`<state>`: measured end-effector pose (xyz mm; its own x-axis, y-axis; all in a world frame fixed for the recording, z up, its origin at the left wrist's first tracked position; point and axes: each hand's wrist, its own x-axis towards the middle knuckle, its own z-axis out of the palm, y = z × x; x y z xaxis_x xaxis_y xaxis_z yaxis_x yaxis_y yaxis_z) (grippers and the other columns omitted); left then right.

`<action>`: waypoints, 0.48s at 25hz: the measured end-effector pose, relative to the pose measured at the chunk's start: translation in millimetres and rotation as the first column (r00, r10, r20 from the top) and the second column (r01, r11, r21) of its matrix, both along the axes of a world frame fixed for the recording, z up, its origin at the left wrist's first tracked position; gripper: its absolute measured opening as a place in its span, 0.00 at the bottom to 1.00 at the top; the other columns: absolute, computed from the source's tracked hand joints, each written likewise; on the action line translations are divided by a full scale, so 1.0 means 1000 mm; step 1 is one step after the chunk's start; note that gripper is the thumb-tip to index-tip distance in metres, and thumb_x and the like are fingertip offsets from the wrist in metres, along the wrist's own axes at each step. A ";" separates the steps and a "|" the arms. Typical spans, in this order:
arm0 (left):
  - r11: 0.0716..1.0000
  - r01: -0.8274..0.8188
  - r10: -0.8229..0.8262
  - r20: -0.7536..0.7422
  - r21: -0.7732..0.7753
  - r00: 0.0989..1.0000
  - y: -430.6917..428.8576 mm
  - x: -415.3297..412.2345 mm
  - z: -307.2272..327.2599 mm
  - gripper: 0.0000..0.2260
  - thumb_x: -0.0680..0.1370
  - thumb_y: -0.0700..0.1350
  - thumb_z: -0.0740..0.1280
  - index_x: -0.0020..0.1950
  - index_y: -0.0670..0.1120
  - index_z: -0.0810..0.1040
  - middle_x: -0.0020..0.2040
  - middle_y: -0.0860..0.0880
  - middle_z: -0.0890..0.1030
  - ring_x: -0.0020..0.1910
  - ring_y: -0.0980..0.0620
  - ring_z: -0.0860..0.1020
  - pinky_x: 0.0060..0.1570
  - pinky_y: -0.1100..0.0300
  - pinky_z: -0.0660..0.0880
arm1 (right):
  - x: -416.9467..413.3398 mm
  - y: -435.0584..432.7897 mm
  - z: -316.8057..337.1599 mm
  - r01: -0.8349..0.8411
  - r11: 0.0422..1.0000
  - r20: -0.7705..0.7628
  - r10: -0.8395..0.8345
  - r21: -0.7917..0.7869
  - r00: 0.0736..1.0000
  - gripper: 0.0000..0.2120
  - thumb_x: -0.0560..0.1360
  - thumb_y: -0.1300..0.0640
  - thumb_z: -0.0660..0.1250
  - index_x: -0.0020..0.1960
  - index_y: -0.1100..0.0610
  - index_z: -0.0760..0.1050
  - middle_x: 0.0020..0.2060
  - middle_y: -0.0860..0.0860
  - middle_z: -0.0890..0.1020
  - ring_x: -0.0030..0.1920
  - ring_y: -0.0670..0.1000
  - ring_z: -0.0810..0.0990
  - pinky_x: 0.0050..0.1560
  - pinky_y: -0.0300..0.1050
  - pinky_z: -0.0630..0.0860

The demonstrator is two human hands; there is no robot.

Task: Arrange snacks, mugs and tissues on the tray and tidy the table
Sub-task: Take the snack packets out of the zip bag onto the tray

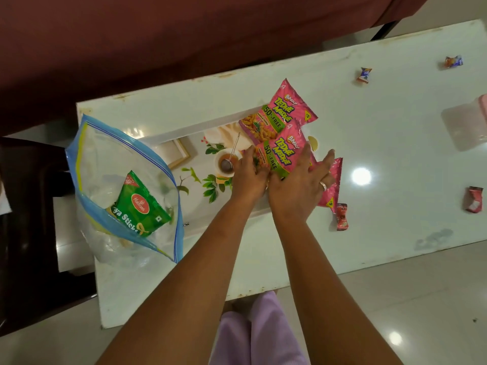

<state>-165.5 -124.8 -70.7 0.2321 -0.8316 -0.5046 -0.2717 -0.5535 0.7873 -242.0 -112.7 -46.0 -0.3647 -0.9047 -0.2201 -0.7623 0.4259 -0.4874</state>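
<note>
A white tray printed with leaves and a tea cup lies on the white table. Two pink snack packets rest at its right end: the far one and a nearer one. My left hand presses the nearer packet's left edge. My right hand lies flat on its right side, fingers spread, and covers part of a third pink packet. At the left, a clear zip bag with blue edges holds a green snack packet.
Small wrapped sweets lie scattered on the table: a red one near my right hand, another red one at the right, two blue-orange ones at the back. A translucent container sits at the right edge. A maroon sofa stands behind.
</note>
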 end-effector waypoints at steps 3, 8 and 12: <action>1.000 0.006 -0.006 0.038 0.001 0.999 0.004 -0.003 -0.004 0.23 0.76 0.41 0.65 0.70 0.46 0.65 0.65 0.39 0.72 0.63 0.42 0.74 0.62 0.46 0.71 | -0.010 0.007 -0.004 -0.043 0.999 -0.124 0.045 0.020 0.991 0.35 0.71 0.50 0.66 0.74 0.49 0.56 0.77 0.54 0.52 0.74 0.62 0.55 0.66 0.61 0.62; 1.000 0.005 -0.006 0.116 0.013 0.993 0.003 -0.005 -0.005 0.27 0.76 0.42 0.66 0.74 0.48 0.62 0.69 0.40 0.66 0.68 0.43 0.67 0.66 0.50 0.67 | -0.022 0.008 -0.012 -0.002 0.994 -0.125 0.015 0.105 0.992 0.43 0.69 0.40 0.66 0.76 0.45 0.47 0.77 0.53 0.48 0.76 0.61 0.45 0.67 0.72 0.52; 1.000 0.024 -0.025 0.115 0.015 0.993 0.005 -0.003 -0.007 0.28 0.76 0.43 0.66 0.74 0.48 0.61 0.70 0.40 0.66 0.70 0.42 0.66 0.68 0.47 0.65 | -0.049 0.005 -0.020 -0.196 0.968 -0.091 0.212 0.156 0.973 0.50 0.68 0.41 0.70 0.76 0.46 0.39 0.78 0.52 0.47 0.77 0.60 0.46 0.68 0.71 0.53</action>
<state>-168.3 -119.6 -77.5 0.2690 -0.8309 -0.4870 -0.3736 -0.5561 0.7424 -291.3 -107.3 -66.2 -0.2044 -0.9236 -0.3244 -0.8842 0.3164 -0.3435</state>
